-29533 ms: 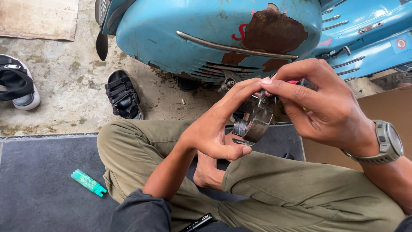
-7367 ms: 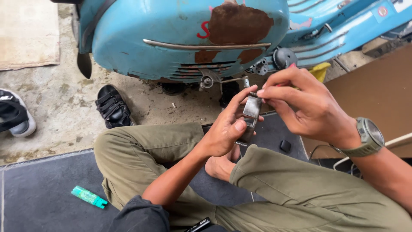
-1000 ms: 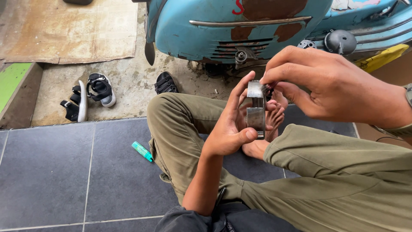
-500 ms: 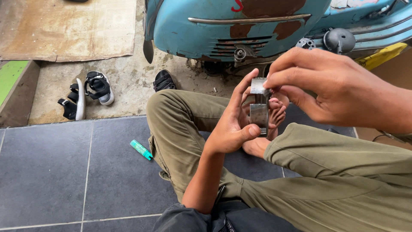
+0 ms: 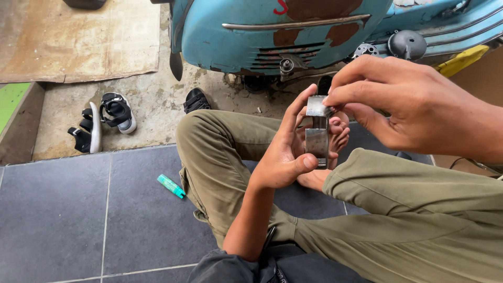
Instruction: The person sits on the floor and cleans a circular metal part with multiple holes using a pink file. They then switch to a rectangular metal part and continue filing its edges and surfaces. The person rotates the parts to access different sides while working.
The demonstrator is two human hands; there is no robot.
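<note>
Barely shifted since a moment ago, my left hand (image 5: 283, 157) clasps the metal part (image 5: 317, 137) above my crossed legs; my right hand (image 5: 414, 105) pinches its top. Best I steady it, turning gently.

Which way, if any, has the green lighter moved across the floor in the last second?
No. The green lighter lies where it did, just right of the same tile joint and close to the olive trouser leg.
</note>
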